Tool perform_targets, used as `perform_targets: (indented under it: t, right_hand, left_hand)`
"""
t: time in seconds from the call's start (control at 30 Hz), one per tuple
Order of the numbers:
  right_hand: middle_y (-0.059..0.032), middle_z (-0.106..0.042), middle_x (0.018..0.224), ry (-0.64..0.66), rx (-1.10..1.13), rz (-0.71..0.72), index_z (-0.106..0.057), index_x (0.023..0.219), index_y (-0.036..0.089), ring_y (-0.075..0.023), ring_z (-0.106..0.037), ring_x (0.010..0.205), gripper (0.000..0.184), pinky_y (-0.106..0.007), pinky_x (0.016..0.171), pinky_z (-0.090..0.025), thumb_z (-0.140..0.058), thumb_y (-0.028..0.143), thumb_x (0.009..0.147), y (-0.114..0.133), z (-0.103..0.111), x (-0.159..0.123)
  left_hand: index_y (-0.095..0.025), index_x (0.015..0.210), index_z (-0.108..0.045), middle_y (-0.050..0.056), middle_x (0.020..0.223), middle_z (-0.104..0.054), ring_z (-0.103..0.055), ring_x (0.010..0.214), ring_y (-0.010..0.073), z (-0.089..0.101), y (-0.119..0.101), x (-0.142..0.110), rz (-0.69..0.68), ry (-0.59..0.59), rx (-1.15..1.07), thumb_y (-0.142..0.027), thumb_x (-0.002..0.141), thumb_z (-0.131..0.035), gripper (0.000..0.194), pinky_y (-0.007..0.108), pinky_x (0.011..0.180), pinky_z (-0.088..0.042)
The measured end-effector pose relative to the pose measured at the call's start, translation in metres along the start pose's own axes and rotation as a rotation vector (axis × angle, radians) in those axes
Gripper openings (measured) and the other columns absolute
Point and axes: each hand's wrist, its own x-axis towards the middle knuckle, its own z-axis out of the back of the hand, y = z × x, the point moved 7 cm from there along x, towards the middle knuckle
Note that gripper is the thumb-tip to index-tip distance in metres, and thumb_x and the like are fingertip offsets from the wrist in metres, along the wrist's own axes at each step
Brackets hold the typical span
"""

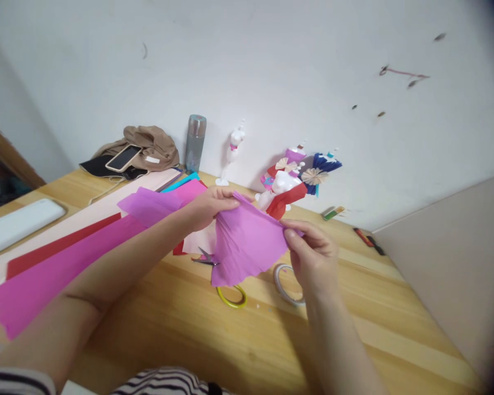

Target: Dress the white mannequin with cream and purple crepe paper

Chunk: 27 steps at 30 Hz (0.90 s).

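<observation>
A piece of pinkish-purple crepe paper hangs stretched between my two hands above the table. My left hand pinches its upper left corner between thumb and fingers. The right end of the top edge is pinched by my right hand. Behind and below the paper lie scissors, with the blades showing at its left and a yellow handle under its lower edge; the middle is hidden. A roll of tape lies on the table beside my right hand.
Small white mannequins stand along the wall, one bare, others dressed in coloured paper. Sheets of magenta paper lie under my left arm. A flask, a phone on brown cloth and a white case are at left.
</observation>
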Motion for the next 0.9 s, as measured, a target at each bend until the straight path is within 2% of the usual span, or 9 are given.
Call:
perform_targets:
  t: [0.2,0.37,0.47,0.57,0.67,0.73,0.8,0.9]
  right_hand:
    - [-0.0042,-0.075,0.085,0.203,-0.102,0.169,-0.081,0.093,0.031,-0.0210,-0.065,0.080,0.015,-0.037,0.071,-0.051,-0.070,0.028,0.083,0.021,-0.013,-0.002]
    - [-0.0062,-0.076,0.089,0.335,-0.192,0.264,-0.081,0.098,0.029,-0.0252,-0.068,0.085,0.025,-0.042,0.077,-0.053,-0.062,0.043,0.087,0.034,-0.026,-0.007]
    - [-0.0053,-0.076,0.085,0.310,-0.240,0.229,-0.081,0.093,0.029,-0.0231,-0.069,0.083,0.022,-0.039,0.075,-0.054,-0.060,0.037,0.091,0.030,-0.027,-0.008]
    - [-0.0038,-0.075,0.082,0.276,-0.249,0.190,-0.080,0.090,0.030,-0.0207,-0.068,0.078,0.014,-0.036,0.070,-0.054,-0.066,0.030,0.088,0.023,-0.029,-0.009]
    - [-0.0026,-0.075,0.081,0.236,-0.208,0.140,-0.080,0.091,0.030,-0.0185,-0.068,0.073,0.013,-0.034,0.067,-0.055,-0.069,0.028,0.085,0.016,-0.029,-0.008]
    - [-0.0023,-0.076,0.081,0.205,-0.175,0.098,-0.080,0.091,0.030,-0.0178,-0.068,0.072,0.013,-0.034,0.068,-0.056,-0.070,0.028,0.083,0.011,-0.029,-0.007]
    - [-0.0028,-0.077,0.083,0.164,-0.142,0.056,-0.080,0.090,0.029,-0.0183,-0.070,0.074,0.012,-0.034,0.070,-0.057,-0.072,0.029,0.081,0.007,-0.027,-0.006]
    - [-0.0035,-0.078,0.087,0.093,-0.097,-0.009,-0.079,0.092,0.028,-0.0179,-0.069,0.073,0.015,-0.035,0.070,-0.058,-0.076,0.031,0.078,0.001,-0.024,-0.005]
  left_hand:
    - [-0.014,0.079,-0.074,0.004,0.079,-0.071,-0.062,0.072,0.0122,-0.001,-0.010,0.000,-0.034,-0.033,-0.030,-0.019,0.068,-0.072,0.013,0.023,0.070,-0.045]
    - [-0.013,0.085,-0.073,0.002,0.073,-0.067,-0.060,0.067,0.0114,0.006,-0.006,0.001,0.007,-0.126,0.006,-0.018,0.073,-0.066,0.015,0.023,0.067,-0.043]
    - [-0.014,0.098,-0.073,0.000,0.072,-0.064,-0.057,0.065,0.0105,0.010,-0.005,0.002,-0.008,-0.141,0.089,-0.022,0.079,-0.065,0.023,0.023,0.066,-0.042]
    - [-0.014,0.099,-0.074,0.003,0.080,-0.066,-0.059,0.073,0.0130,0.013,-0.009,0.002,-0.054,-0.174,0.198,-0.035,0.088,-0.061,0.027,0.024,0.071,-0.043]
    - [-0.015,0.098,-0.075,0.004,0.077,-0.064,-0.059,0.078,0.0155,0.013,-0.016,-0.002,-0.090,-0.192,0.327,-0.048,0.096,-0.048,0.043,0.025,0.070,-0.043]
    - [-0.015,0.104,-0.074,0.005,0.076,-0.062,-0.058,0.078,0.0162,0.010,-0.020,-0.006,-0.078,-0.174,0.393,-0.056,0.097,-0.042,0.052,0.026,0.067,-0.042]
    - [-0.014,0.115,-0.070,0.005,0.084,-0.064,-0.058,0.082,0.0168,0.005,-0.023,-0.009,-0.079,-0.138,0.457,-0.057,0.092,-0.051,0.053,0.026,0.069,-0.042]
    - [-0.012,0.128,-0.063,0.007,0.100,-0.066,-0.060,0.089,0.0177,-0.001,-0.027,-0.009,-0.115,-0.104,0.583,-0.039,0.077,-0.072,0.058,0.027,0.077,-0.045]
